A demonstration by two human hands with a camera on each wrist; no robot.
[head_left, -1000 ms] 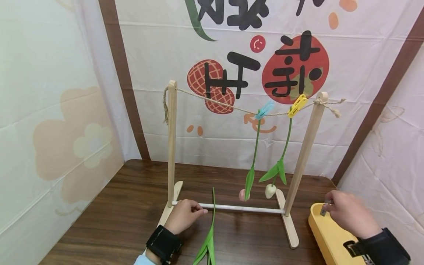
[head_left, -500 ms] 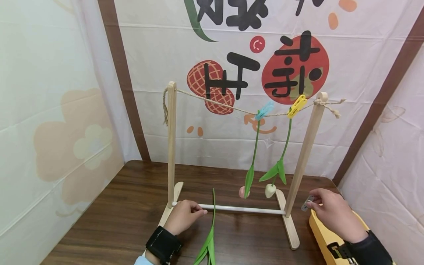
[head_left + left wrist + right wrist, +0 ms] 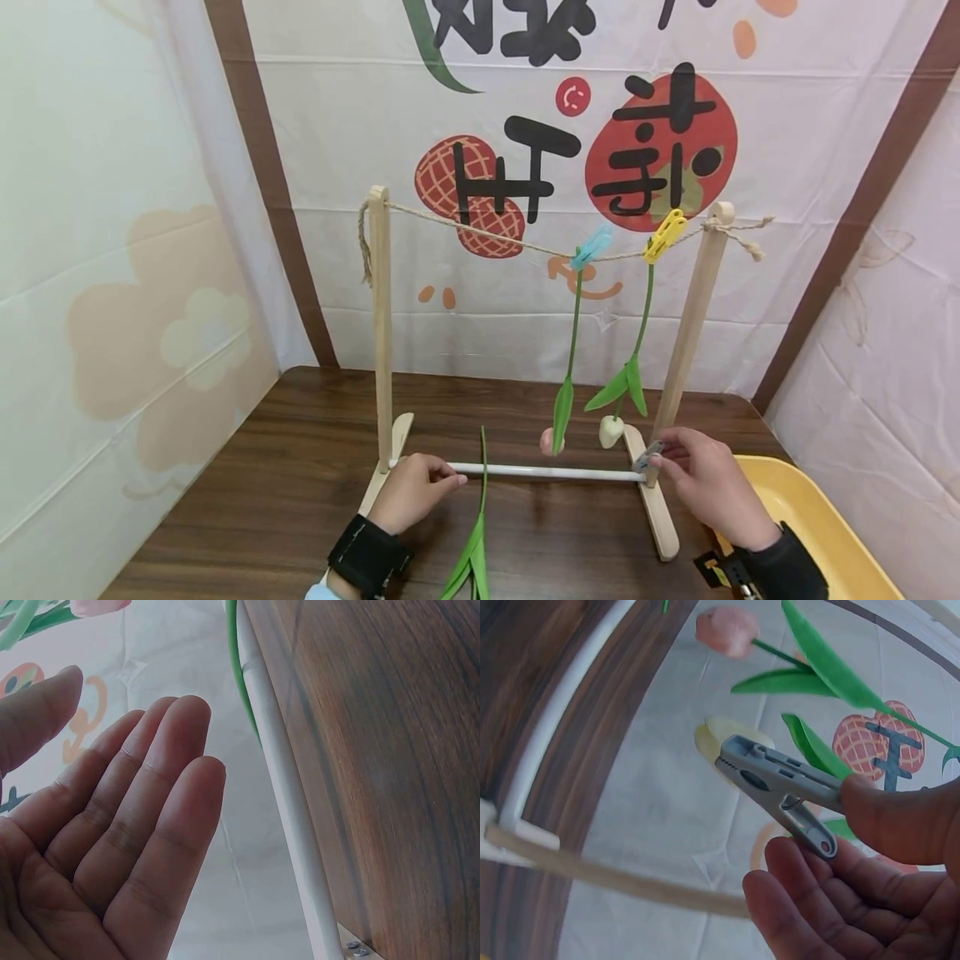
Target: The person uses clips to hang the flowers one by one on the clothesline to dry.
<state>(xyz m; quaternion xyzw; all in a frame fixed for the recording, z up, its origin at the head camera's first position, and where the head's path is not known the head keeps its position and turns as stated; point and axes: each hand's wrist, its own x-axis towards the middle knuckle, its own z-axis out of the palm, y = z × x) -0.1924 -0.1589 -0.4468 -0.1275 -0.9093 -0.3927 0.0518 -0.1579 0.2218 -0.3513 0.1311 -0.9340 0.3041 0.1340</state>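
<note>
My right hand (image 3: 708, 479) pinches a grey clothespin (image 3: 780, 787) between thumb and fingers, in front of the stand's right post (image 3: 693, 325). The clothespin's jaws are closed. My left hand (image 3: 416, 492) holds nothing; its fingers (image 3: 184, 832) lie relaxed beside the stand's white rod (image 3: 540, 472). Just right of it, a green flower stem (image 3: 483, 483) with leaves stands up across the rod, its lower end cut off by the frame. From the rope (image 3: 480, 231) hang a pink tulip (image 3: 552, 441) on a blue clothespin (image 3: 592, 247) and a white tulip (image 3: 611, 432) on a yellow clothespin (image 3: 664, 236).
A yellow tray (image 3: 817, 517) stands at the right, partly behind my right forearm. The stand's left post (image 3: 381, 333) rises behind my left hand. Printed cloth (image 3: 465, 350) encloses the brown wooden table (image 3: 247, 500) at the back and sides.
My right hand has carried the grey clothespin left from over the yellow tray to the right post. My left hand and the stem beside it have stayed in place.
</note>
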